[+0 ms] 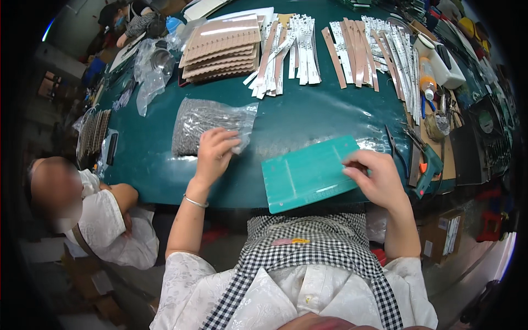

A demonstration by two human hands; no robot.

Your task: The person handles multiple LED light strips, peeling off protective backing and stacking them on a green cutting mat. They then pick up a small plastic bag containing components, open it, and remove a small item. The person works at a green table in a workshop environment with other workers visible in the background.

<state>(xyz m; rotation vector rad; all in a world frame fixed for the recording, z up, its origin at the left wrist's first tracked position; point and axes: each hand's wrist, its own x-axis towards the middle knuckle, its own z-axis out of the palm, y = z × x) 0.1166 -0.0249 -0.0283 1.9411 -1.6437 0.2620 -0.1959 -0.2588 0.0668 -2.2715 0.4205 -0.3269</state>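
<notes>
My left hand [215, 154] is at the open end of a clear plastic bag [201, 118] packed with small grey-brown pieces. Its curled fingers grip the loose film at the bag's right side. To the right, a flat green board [308, 173] lies at a slant near the table's front edge, with pale lines on its face. Over the board's right end is my right hand [377, 175], thumb and forefinger drawn together. What sits between those fingertips, if anything, is too small to make out.
Stacked brown scalloped sheets [223, 47] stand at the back, beside fanned white and tan strips [302, 49]. Pliers [395, 148], a green glue gun [429, 170] and an orange-capped bottle [427, 80] lie at the right. A seated person [110, 214] is close on the left.
</notes>
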